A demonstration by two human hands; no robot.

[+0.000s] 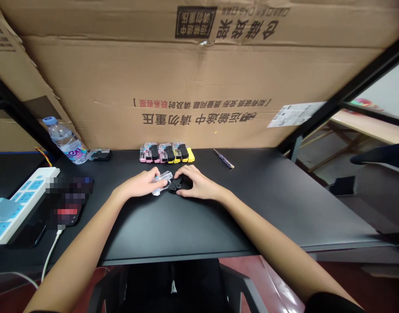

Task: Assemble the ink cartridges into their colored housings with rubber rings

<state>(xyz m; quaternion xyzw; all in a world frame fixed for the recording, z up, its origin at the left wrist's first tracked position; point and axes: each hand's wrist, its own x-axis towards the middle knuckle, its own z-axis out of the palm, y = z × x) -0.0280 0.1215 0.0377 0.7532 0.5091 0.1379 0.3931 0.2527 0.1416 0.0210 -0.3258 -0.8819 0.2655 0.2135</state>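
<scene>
Over the middle of the black table, my left hand [140,183] grips a clear plastic casing [166,175] between thumb and fingers. My right hand [201,182] is closed around the edges of a small black plastic part [175,186], thumb on the near side and fingers on the far side. The two pieces meet or nearly meet; whether they are joined, I cannot tell. Behind my hands, several small devices with clear, black, pink and yellow parts [166,153] stand in a row. Another clear-and-black one [100,154] lies further left.
A thin purple screwdriver-like tool [223,158] lies at the back right. On the left are a water bottle [67,141], a white power strip [26,204] and a phone [75,202] with a white cable [52,252]. Cardboard [199,74] walls off the back.
</scene>
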